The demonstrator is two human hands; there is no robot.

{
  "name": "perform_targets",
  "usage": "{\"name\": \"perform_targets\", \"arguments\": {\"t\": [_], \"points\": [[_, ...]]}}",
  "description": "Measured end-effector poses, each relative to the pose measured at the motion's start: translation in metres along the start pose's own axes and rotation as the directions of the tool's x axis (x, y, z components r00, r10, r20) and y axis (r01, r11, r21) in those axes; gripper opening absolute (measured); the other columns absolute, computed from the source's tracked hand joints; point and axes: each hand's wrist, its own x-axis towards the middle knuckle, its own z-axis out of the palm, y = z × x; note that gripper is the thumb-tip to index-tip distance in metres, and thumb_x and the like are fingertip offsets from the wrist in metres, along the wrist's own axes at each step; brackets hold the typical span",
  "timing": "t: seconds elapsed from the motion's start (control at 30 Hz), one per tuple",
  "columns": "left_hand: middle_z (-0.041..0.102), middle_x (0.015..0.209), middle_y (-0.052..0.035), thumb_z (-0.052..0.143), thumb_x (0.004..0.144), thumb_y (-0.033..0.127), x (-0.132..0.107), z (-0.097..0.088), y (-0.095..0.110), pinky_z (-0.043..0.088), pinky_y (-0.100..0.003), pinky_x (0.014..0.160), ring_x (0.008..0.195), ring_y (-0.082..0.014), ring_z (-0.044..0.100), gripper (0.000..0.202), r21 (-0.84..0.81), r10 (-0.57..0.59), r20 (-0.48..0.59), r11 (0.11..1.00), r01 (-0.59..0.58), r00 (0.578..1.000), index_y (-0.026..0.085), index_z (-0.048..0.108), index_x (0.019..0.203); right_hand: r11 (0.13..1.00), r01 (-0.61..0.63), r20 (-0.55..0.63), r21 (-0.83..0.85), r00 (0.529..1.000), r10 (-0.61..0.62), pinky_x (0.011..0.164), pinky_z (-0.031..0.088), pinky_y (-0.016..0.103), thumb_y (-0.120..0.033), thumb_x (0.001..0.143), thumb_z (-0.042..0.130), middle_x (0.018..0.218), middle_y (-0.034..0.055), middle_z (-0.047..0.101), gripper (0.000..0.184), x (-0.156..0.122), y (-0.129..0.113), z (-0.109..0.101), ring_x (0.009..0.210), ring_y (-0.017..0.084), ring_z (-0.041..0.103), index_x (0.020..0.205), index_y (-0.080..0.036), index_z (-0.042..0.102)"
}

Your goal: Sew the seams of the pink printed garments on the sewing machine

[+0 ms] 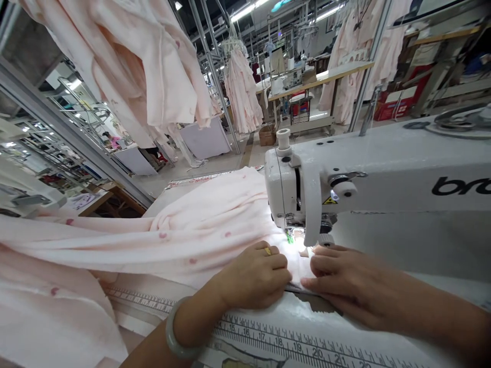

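Note:
A pale pink fabric (184, 235) with small darker spots lies bunched across the sewing table and runs under the head of a white sewing machine (345, 179). My left hand (253, 276), with a gold ring and a jade bangle on the wrist, rests curled on the fabric just in front of the needle area (290, 236). My right hand (337, 278) lies beside it with fingers stretched flat, pressing the fabric's edge down near the presser foot. The two hands almost touch.
A printed ruler strip (291, 342) runs along the table's front edge. More pink fabric (46, 317) is heaped at lower left. Pink garments (126, 61) hang overhead on racks. Other sewing stations and tables (318, 79) stand behind.

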Motion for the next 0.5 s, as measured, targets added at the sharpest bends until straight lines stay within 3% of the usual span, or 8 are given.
{"name": "perform_targets", "arguments": {"t": [0.2,0.33,0.5], "points": [[0.072,0.097,-0.0053,0.051,0.097,0.016,0.005,0.004,0.01,0.049,-0.031,0.081,0.087,-0.0157,0.063,0.018,-0.146,-0.124,-0.198,0.985,0.096,0.972,0.017,0.069,0.093,0.999,-0.02,0.035,0.031,0.999,0.019,0.078,0.039,0.035,-0.027,0.108,0.044,0.083,0.0025,0.058,0.025,-0.003,0.002,0.002,0.083,0.021,0.055,0.106,-0.025,0.068],[0.069,0.086,-0.0042,0.05,0.096,0.016,0.009,0.012,0.017,0.049,-0.031,0.078,0.081,-0.0163,0.062,0.02,-0.146,-0.096,-0.151,0.986,0.074,0.984,0.017,0.069,0.088,0.998,-0.023,0.038,0.052,0.999,0.021,0.078,0.038,0.036,-0.025,0.107,0.045,0.08,0.0016,0.055,0.026,-0.003,0.003,0.003,0.079,0.019,0.052,0.093,-0.023,0.067],[0.067,0.087,-0.0038,0.052,0.097,0.017,0.008,0.017,0.015,0.048,-0.031,0.078,0.081,-0.0169,0.059,0.018,-0.078,-0.082,-0.073,0.994,0.076,0.994,0.017,0.067,0.086,0.999,-0.023,0.065,0.042,0.998,0.02,0.075,0.04,0.035,-0.025,0.107,0.045,0.08,0.002,0.055,0.025,-0.002,0.003,-0.003,0.079,0.02,0.053,0.098,-0.024,0.068]]}}
